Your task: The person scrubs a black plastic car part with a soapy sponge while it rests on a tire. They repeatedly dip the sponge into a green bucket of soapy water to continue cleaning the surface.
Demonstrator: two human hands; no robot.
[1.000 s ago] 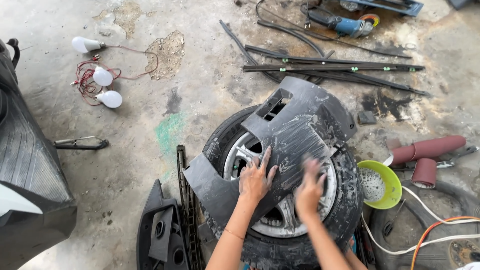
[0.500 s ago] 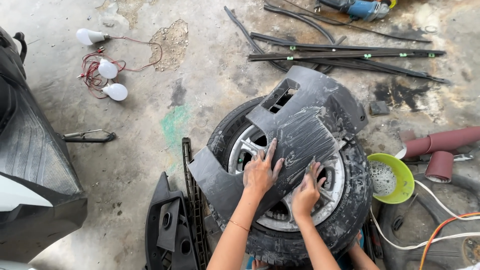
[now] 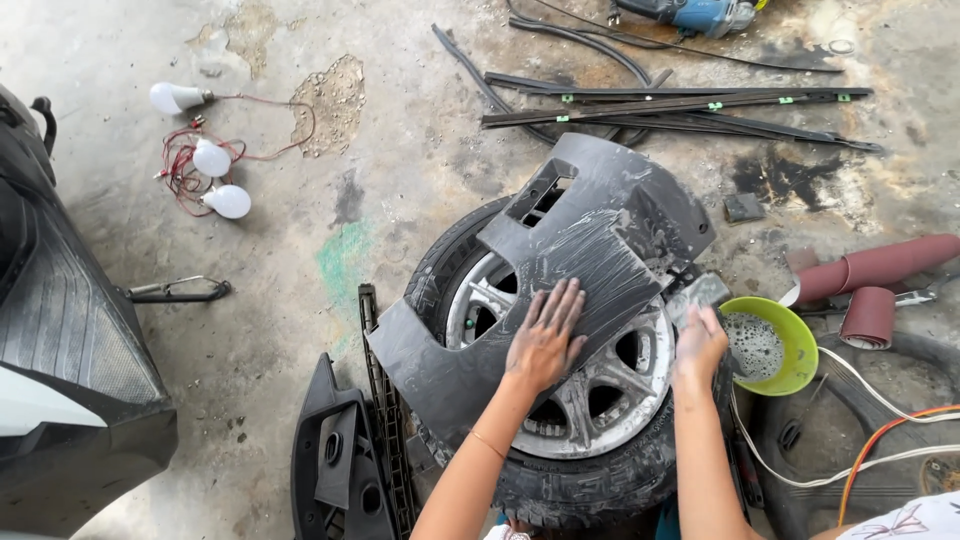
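Note:
A black plastic body panel (image 3: 610,235), wet and streaked, lies tilted on top of a wheel with a silver rim (image 3: 600,405) and black tyre (image 3: 590,485). My left hand (image 3: 545,338) presses flat on the panel's lower middle with its fingers spread. At the panel's right edge, my right hand (image 3: 697,348) is curled around a grey sheet of sandpaper (image 3: 698,292), close to a green bowl (image 3: 803,348) of foamy water.
Reddish sandpaper rolls (image 3: 880,262) lie right of the bowl, above white and orange cables (image 3: 880,440). Long black trim strips (image 3: 680,105) and a blue power tool (image 3: 700,15) lie at the back. Three wired bulbs (image 3: 212,158) lie far left. Black plastic parts (image 3: 335,460) and a dark vehicle body (image 3: 60,330) sit at left.
My right hand has slid off the panel's surface to its right edge, beside the green bowl. My left hand stays pressed on the panel.

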